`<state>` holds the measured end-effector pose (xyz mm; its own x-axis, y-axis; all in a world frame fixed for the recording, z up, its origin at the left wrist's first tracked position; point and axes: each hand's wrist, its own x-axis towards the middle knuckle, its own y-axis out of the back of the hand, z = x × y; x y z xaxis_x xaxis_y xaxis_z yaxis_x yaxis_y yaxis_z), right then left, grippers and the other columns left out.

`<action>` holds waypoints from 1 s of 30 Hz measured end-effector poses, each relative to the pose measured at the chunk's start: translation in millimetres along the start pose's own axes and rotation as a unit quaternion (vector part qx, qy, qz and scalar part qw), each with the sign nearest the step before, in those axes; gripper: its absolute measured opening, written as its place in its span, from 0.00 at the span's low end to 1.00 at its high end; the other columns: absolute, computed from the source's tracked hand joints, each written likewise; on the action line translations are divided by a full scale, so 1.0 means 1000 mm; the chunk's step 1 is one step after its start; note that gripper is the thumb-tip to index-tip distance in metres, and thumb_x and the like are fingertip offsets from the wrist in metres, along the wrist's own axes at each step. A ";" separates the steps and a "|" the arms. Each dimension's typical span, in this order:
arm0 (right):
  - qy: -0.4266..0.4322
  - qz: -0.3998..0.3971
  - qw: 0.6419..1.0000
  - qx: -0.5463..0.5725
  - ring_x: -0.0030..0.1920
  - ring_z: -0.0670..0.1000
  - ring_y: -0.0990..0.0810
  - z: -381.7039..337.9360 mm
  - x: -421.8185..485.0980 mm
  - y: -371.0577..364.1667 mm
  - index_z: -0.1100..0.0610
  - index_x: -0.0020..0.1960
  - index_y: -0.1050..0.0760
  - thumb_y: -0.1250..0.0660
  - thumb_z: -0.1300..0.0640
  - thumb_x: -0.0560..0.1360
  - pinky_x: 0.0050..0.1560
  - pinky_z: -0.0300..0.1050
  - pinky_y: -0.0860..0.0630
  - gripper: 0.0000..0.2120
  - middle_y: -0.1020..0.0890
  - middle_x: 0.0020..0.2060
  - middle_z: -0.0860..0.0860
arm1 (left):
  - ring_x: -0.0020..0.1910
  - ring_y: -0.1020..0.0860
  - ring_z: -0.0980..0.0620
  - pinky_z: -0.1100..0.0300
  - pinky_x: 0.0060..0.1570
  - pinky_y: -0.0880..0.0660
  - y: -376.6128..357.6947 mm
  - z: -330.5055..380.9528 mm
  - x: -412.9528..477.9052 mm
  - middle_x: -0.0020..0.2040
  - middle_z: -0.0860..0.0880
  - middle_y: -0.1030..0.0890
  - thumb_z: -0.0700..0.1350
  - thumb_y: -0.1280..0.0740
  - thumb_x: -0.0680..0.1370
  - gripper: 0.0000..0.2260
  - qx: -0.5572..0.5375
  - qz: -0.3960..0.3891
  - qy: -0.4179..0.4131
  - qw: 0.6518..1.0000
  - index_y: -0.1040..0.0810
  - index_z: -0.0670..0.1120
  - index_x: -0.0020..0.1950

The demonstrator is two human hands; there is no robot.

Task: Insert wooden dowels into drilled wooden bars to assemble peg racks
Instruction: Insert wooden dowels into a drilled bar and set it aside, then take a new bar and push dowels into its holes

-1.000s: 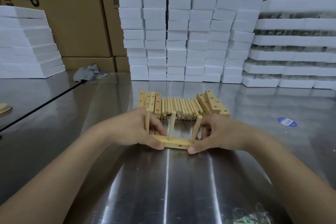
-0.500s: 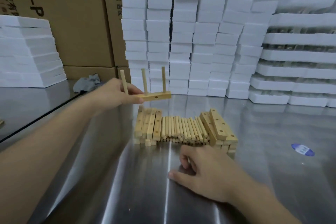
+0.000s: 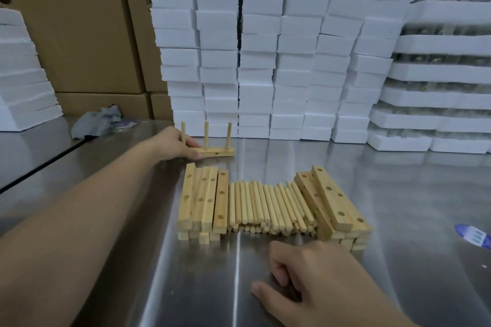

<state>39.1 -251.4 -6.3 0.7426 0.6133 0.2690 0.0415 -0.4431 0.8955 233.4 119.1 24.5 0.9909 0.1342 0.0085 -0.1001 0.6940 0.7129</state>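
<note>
- Resting on the far side of the shiny steel tabletop [image 3: 398, 180], one finished pale wooden peg rack [image 3: 212, 152] stands with three round dowels upright in its short bar.
- The person's left hand [image 3: 175, 145] holds the rack's left end, its grip closed on the bar, with the thumb along the front face and the fingers behind by the first dowel.
- The right hand [image 3: 313, 279] lies on the tabletop near the person with fingers loosely curled, its grip holding nothing.
- Between the hands sits the stock, a layered pile of loose light wooden dowels [image 3: 268, 204].
- A stack of drilled wooden bars [image 3: 204, 199] flanks the pile on its left and a second, skewed stack of bars [image 3: 334, 202] on its right, both touching it.
- By these signs one rack is done and only needs releasing; no other finished rack is in view.
- Most of the work looks to be left, since many bars show empty holes and the dowel pile is deep.
- The next step is probably to take a fresh bar and a dowel from the stock just ahead of the right hand.
- Behind stand white foam blocks [image 3: 265, 61] and brown cardboard boxes [image 3: 79, 21], and a grey crumpled cloth [image 3: 98, 119] lies at the far left.
</note>
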 end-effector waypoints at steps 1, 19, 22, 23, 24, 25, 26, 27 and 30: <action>-0.006 -0.011 1.000 0.005 0.41 0.36 0.22 -0.001 0.001 0.001 0.42 0.40 0.33 0.42 0.24 0.70 0.37 0.32 0.35 0.21 0.24 0.37 0.24 | 0.57 0.19 0.52 0.62 0.54 0.26 -0.001 -0.002 0.006 0.53 0.52 0.13 0.49 0.17 0.72 0.11 -0.003 -0.001 0.009 1.000 0.10 0.51 0.53; -0.024 0.007 0.998 -0.059 0.41 0.31 0.23 0.000 0.012 0.004 0.48 0.36 0.26 0.31 0.29 0.74 0.42 0.22 0.36 0.23 0.28 0.30 0.31 | 0.55 0.18 0.48 0.58 0.49 0.24 0.002 -0.031 0.069 0.55 0.49 0.16 0.38 0.15 0.68 0.24 -0.108 0.080 0.032 0.990 0.20 0.51 0.58; -0.057 0.012 0.998 0.034 0.50 0.36 0.24 -0.001 0.005 0.006 0.38 0.49 0.33 0.42 0.23 0.71 0.45 0.28 0.30 0.20 0.29 0.48 0.22 | 0.56 0.18 0.47 0.56 0.50 0.24 0.003 -0.031 0.065 0.56 0.49 0.18 0.39 0.14 0.67 0.27 -0.120 0.085 0.035 0.989 0.22 0.52 0.60; -0.055 -0.001 0.998 0.029 0.48 0.37 0.23 -0.001 0.008 0.007 0.34 0.49 0.33 0.45 0.22 0.68 0.44 0.29 0.30 0.20 0.28 0.46 0.22 | 0.57 0.19 0.46 0.55 0.52 0.25 0.004 -0.032 0.062 0.57 0.49 0.19 0.39 0.14 0.67 0.29 -0.118 0.085 0.037 0.989 0.23 0.52 0.62; -0.059 -0.016 0.998 0.027 0.46 0.38 0.22 -0.002 0.006 0.004 0.34 0.48 0.32 0.48 0.22 0.66 0.42 0.30 0.29 0.21 0.25 0.43 0.24 | 0.58 0.20 0.46 0.54 0.53 0.26 0.005 -0.032 0.058 0.59 0.49 0.19 0.40 0.14 0.67 0.32 -0.113 0.087 0.044 0.989 0.24 0.51 0.66; -0.058 -0.008 0.998 0.036 0.43 0.39 0.21 -0.003 0.006 0.005 0.35 0.46 0.30 0.47 0.23 0.65 0.39 0.31 0.29 0.20 0.23 0.38 0.28 | 0.60 0.21 0.46 0.53 0.55 0.27 0.005 -0.032 0.051 0.61 0.50 0.21 0.41 0.14 0.68 0.34 -0.108 0.095 0.056 0.988 0.26 0.51 0.70; -0.056 0.003 0.998 0.043 0.40 0.41 0.20 -0.003 0.005 0.005 0.38 0.44 0.30 0.44 0.24 0.67 0.36 0.32 0.29 0.19 0.21 0.34 0.32 | 0.62 0.23 0.46 0.53 0.57 0.28 0.006 -0.031 0.043 0.63 0.50 0.23 0.41 0.15 0.69 0.36 -0.106 0.112 0.068 0.986 0.28 0.51 0.72; -0.046 0.015 0.998 0.041 0.37 0.42 0.19 -0.001 0.003 0.004 0.41 0.42 0.29 0.41 0.26 0.68 0.34 0.32 0.29 0.19 0.21 0.31 0.35 | 0.64 0.24 0.45 0.52 0.58 0.28 0.007 -0.028 0.033 0.64 0.50 0.25 0.40 0.16 0.71 0.35 -0.107 0.146 0.077 0.981 0.28 0.49 0.74; -0.021 0.042 0.998 0.035 0.35 0.44 0.19 0.001 -0.004 0.004 0.46 0.39 0.30 0.36 0.30 0.73 0.32 0.35 0.28 0.19 0.20 0.31 0.40 | 0.67 0.24 0.46 0.55 0.60 0.27 0.010 0.001 -0.009 0.68 0.47 0.24 0.38 0.26 0.79 0.18 -0.123 0.316 0.025 0.940 0.23 0.47 0.67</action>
<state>36.5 -256.1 -4.0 0.7724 0.5456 0.3251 0.0239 -0.5365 0.8436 223.1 124.1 32.0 0.7209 0.6049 0.3383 -0.6923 0.6057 0.3923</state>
